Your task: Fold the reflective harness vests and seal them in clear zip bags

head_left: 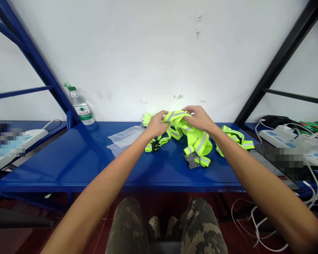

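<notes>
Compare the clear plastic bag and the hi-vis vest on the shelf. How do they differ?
The clear plastic bag is transparent and lies fairly flat, while the hi-vis vest is neon yellow with grey reflective stripes and lies bunched up. The vest has dark buckles; the bag shows none. The left hand and right hand grip the vest, not the bag. Both lie on the blue metal shelf.

A white wall (148,53) with a few chipped spots stands behind a long blue metal shelf (69,169). A black metal post (283,60) slants up on the right, and the floor (7,240) is dark red tile.
</notes>
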Demonstrator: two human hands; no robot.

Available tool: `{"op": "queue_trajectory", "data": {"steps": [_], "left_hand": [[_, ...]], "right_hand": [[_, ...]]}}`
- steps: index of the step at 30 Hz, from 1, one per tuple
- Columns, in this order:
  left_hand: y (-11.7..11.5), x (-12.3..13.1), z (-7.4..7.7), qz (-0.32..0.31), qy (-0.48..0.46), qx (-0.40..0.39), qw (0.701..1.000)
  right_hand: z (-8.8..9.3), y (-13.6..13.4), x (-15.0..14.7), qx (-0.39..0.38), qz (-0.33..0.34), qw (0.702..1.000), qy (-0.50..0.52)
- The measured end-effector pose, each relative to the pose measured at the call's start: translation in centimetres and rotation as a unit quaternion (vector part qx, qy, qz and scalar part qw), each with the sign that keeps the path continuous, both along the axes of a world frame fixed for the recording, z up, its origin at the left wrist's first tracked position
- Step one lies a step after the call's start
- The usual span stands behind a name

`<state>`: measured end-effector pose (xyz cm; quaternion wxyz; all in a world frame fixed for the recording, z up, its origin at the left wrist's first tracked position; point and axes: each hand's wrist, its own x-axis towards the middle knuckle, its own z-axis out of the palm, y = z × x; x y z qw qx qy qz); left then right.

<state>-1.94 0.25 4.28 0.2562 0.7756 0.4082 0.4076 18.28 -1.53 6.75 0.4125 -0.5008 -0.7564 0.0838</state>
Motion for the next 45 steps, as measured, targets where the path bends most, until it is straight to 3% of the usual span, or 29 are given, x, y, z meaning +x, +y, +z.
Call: {"op": "queue_trajectory", "data": {"steps": [3,8,12,16,20,24,26,28,30,32,36,38,41,45], "left_hand": [[0.4,0.2,1.4,0.007,-0.131,-0.083,0.988],[0.3,-0.2,5.1,-0.073,-0.319,-0.248,0.912],[0.8,-1.0,7.0,-0.110,-0.379,-0.282,0.875],[1.0,-0.9,8.0,-0.130,-0.388,-0.266,0.873],[0.4,0.0,8.9,-0.128,-0.375,-0.226,0.890],[-0.8,1.3,9.1,-0.106,-0.333,-0.185,0.918],[-1.1,1.8,8.9,-0.089,-0.314,-0.170,0.930],[-1.1,1.9,8.8,-0.078,-0.299,-0.153,0.939],[-0.8,1.3,8.8,-0.063,-0.293,-0.132,0.945],[-0.4,0.3,9.0,-0.041,-0.295,-0.113,0.948],[-0.2,-1.9,9.2,-0.010,-0.297,-0.108,0.949],[-0.4,-2.6,8.9,-0.011,-0.286,-0.116,0.951],[-0.5,-3.2,8.1,-0.038,-0.191,-0.150,0.969],[0.0,-2.5,6.9,-0.045,-0.010,-0.092,0.995]], "right_hand": [[0.4,0.2,1.1,-0.045,0.010,0.999,0.014],[0.6,0.4,2.8,-0.166,0.077,0.970,0.160],[1.2,-0.6,3.3,-0.224,0.147,0.956,0.123],[1.4,-1.1,3.0,-0.270,0.243,0.927,0.097],[0.8,-0.9,2.1,-0.291,0.203,0.922,0.155],[0.7,-1.7,-0.2,-0.287,0.253,0.911,0.156],[0.8,-2.0,-1.4,-0.224,0.211,0.942,0.137],[0.8,-2.1,-2.1,-0.135,0.110,0.981,0.083],[0.8,-1.7,-1.7,-0.042,0.015,0.999,0.016],[0.9,-1.0,-0.4,0.002,-0.043,0.999,-0.033],[1.9,0.1,2.5,-0.126,-0.089,0.972,-0.176],[2.4,0.1,3.3,-0.137,-0.137,0.951,-0.239],[3.1,-0.5,3.4,0.001,-0.233,0.945,-0.228],[3.8,-1.5,2.1,0.153,-0.239,0.949,-0.138]]}}
